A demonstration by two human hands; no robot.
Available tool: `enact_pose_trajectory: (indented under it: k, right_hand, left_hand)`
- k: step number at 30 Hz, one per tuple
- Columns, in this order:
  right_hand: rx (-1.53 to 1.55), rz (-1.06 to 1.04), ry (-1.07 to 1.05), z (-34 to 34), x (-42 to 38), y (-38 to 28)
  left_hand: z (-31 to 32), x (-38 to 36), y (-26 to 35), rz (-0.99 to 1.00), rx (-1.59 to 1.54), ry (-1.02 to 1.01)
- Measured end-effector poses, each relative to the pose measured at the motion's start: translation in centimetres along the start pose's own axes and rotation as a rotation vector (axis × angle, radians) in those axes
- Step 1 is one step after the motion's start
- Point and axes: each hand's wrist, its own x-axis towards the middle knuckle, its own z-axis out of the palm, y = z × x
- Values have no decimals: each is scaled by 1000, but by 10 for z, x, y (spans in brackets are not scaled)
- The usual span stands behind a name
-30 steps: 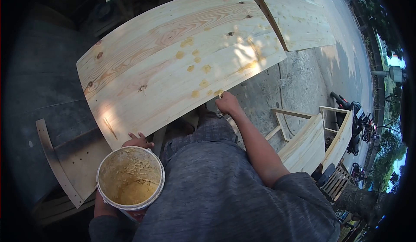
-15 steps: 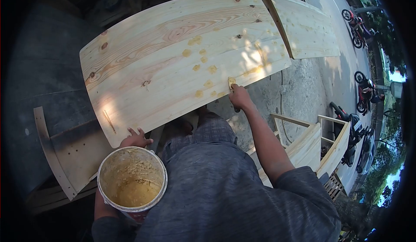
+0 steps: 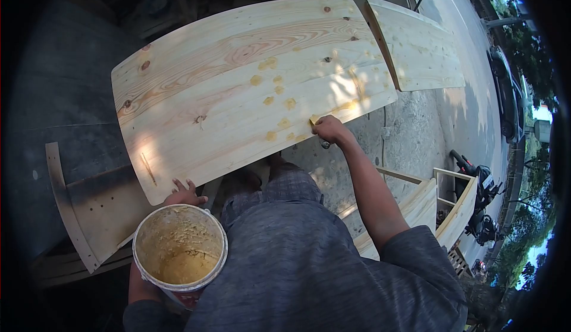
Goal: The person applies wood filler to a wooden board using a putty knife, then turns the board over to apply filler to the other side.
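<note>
A broad, varnish-free wooden panel (image 3: 196,88) with knots and grain lies before me, dotted with yellowish filler patches (image 3: 284,122). My right hand (image 3: 331,130) is closed around a putty knife (image 3: 314,120), whose filler-coated blade is at the panel's near edge. My left hand (image 3: 185,194) has its fingers spread at the panel's near-left corner, with part of the hand hidden by a bucket. That white bucket (image 3: 172,220) sits against my left forearm and body, with yellow-tan filler in the bottom and smeared up its walls.
A second wooden panel (image 3: 419,49) lies beyond the right end. Wooden frame pieces (image 3: 458,207) stand at my lower right, near a parked motorcycle (image 3: 480,174). A curved board (image 3: 68,207) is at the left. A car (image 3: 505,97) is on the road.
My right hand has drawn the putty knife slightly toward me and left, turning its blade. My left hand and the bucket stay about the same. A car now shows where motorcycles were on the road.
</note>
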Motion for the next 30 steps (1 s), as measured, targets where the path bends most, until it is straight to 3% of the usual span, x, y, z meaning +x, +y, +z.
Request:
enact_pose_trajectory:
  k: [4,7,8,11,12,15,20,23,24,25,27,30]
  right_hand:
    - [-175,-17,-90,12,7,-5]
    - [-144,-169,-197,-6,-14,-2]
    - [-87,-40,-93,-7,-3,10]
    - [-42,10,107,-6,2,26]
    - [-150,-91,112,6,-6,26]
    - [-294,-189,-143,-9,-21,22]
    - [-154,-90,138,-4,0,28]
    - [-286,-124,-246,-30,-5,8]
    - [-275,-112,-203,-38,-3,7]
    - [-302,-91,-9,-37,14,19]
    - [-425,-42,-82,-46,37,37]
    - [-301,-108,-400,-58,1,13]
  left_hand:
    - [11,9,-8,13,-12,35]
    - [9,10,-3,-1,-1,62]
    - [11,13,-4,3,-6,77]
    - [19,12,-7,27,-36,100]
    - [16,11,-8,40,-41,114]
    - [12,11,-7,25,-22,83]
    - [13,14,-9,40,-25,69]
    - [9,13,-10,39,-36,62]
    - [8,9,-9,42,-38,62]
    - [8,8,-8,48,-41,63]
    - [11,12,-9,47,-37,58]
    - [6,4,-10,48,-60,52]
